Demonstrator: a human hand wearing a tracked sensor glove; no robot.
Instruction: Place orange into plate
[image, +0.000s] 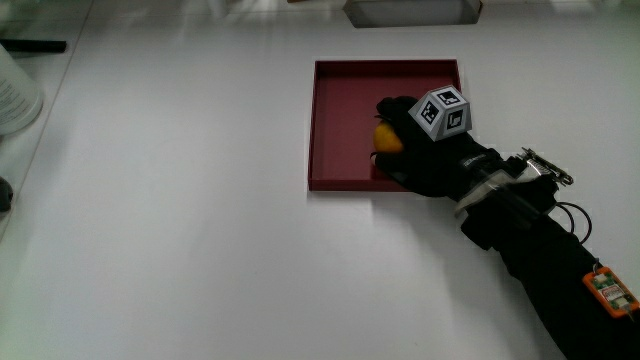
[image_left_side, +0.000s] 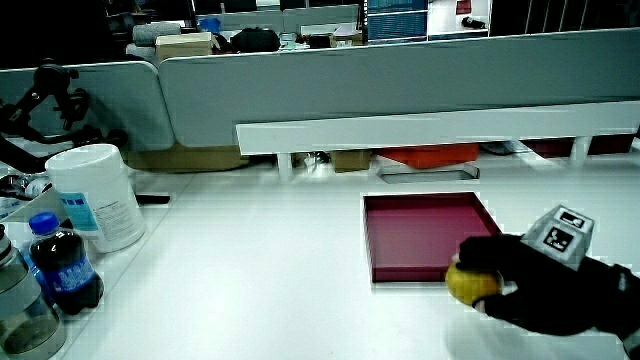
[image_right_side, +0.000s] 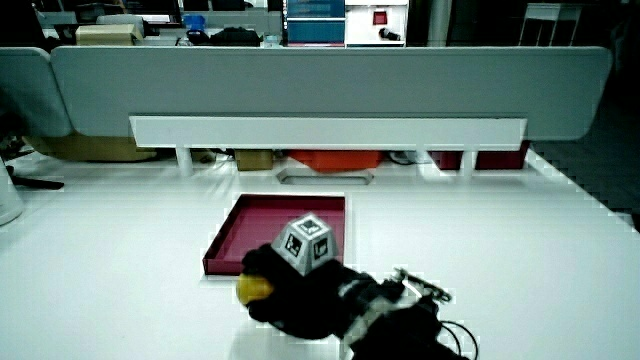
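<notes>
Hand (image: 420, 150) grasping orange (image: 386, 138) over plate (image: 340, 120)
Fingers curl round the fruit above the plate's near part, close to the edge nearest the person; in both side views the orange (image_left_side: 470, 281) (image_right_side: 254, 288) shows beneath the glove

The main view looked straight down on the white counter (image: 180, 230) from above, close enough to crop its edges. Both side views sat low on the person's side, facing forward and down toward the grey low partition (image_left_side: 400, 75) (image_right_side: 330, 80). All three shared the shallow square dark-red plate (image: 340, 120) (image_left_side: 410, 235) (image_right_side: 250, 235) and the surrounding counter.
</notes>
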